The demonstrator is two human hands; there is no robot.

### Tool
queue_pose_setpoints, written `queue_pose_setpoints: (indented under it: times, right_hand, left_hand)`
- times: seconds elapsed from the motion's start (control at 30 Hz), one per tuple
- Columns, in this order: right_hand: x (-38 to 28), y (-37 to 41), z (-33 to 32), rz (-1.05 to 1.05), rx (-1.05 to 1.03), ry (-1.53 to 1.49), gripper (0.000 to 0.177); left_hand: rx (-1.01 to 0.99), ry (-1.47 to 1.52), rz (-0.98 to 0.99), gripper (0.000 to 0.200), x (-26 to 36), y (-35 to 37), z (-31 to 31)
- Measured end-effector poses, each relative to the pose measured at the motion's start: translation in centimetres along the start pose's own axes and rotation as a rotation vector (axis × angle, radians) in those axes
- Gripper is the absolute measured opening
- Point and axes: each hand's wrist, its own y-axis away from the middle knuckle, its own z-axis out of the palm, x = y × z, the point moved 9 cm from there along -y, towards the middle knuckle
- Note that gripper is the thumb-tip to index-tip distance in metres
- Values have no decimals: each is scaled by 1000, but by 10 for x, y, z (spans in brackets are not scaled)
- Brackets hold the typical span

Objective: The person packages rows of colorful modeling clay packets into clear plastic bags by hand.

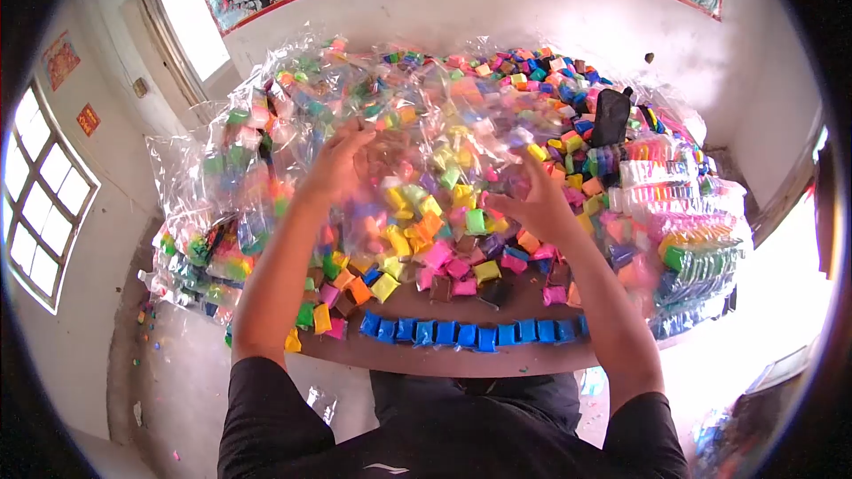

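Small wrapped packets of coloured clay (426,239) lie in a large heap on a brown table (532,357). A clear plastic bag (426,137), smeared by motion, spreads over the heap between my hands. My left hand (342,160) is at the bag's left side, its fingers curled on the plastic. On the other side, my right hand (537,200) reaches over yellow and orange packets with thumb and fingers apart, fingertips right at the plastic. A row of blue packets (466,334) lines the table's near edge, below both hands.
Stacked clear packs of coloured clay (679,222) fill the table's right side. A black pouch (611,117) lies on the heap at the back right. More clear bags (213,168) with packets bulge on the left. A barred window (44,195) is in the left wall.
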Motion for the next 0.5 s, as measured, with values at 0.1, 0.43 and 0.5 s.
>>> queue_pose_setpoints:
  times: [0.1, 0.43, 0.5]
  right_hand:
    - [15, 7, 40, 281, -279, -450, 48]
    - [-8, 12, -5, -37, -42, -24, 23]
    - [3, 6, -27, -83, 98, 248, 26]
  left_hand:
    - [130, -254, 6, 20, -10, 10, -28]
    - [265, -878, 160, 24, 10, 35, -45]
    - [230, -663, 5, 25, 2, 33, -61]
